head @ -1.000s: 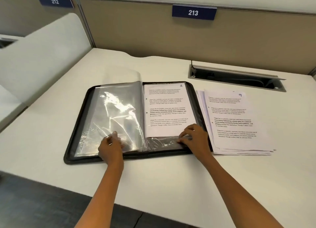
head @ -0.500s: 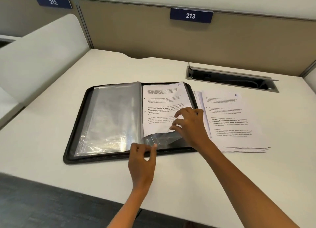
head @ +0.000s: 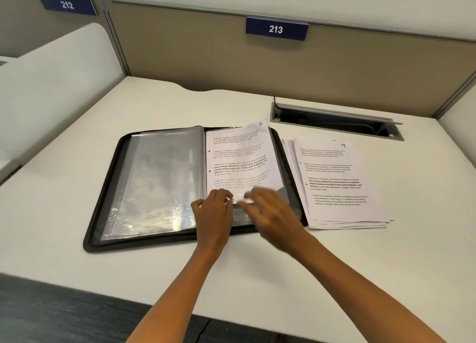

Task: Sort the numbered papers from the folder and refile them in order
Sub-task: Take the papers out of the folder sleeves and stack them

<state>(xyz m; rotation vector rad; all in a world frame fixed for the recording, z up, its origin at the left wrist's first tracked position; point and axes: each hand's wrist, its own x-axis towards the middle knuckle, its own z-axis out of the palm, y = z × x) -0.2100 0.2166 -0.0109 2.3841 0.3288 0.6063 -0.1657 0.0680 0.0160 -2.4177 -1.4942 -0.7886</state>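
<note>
1. The folder (head: 103, 242) has a dark, matt cover that looks like cloth or soft leatherette, with fine stitching along its near edge.
2. Its sleeves (head: 159, 183) are clear plastic, glossy and slightly wrinkled, with bright glare near the bottom.
3. The sheet (head: 242, 157) on the right half is plain white paper, matt, with black print.
4. The stack of papers (head: 334, 183) beside the folder is the same matt white paper.
5. The desk (head: 257, 273) is smooth and off-white, with a dull laminate look.
6. The cable slot (head: 334, 121) has a grey frame that looks like brushed metal.
7. The partition (head: 206, 59) looks like beige woven cloth, matt and slightly rough.
8. The number plates (head: 276, 29) are dark blue, smooth plastic.
</note>
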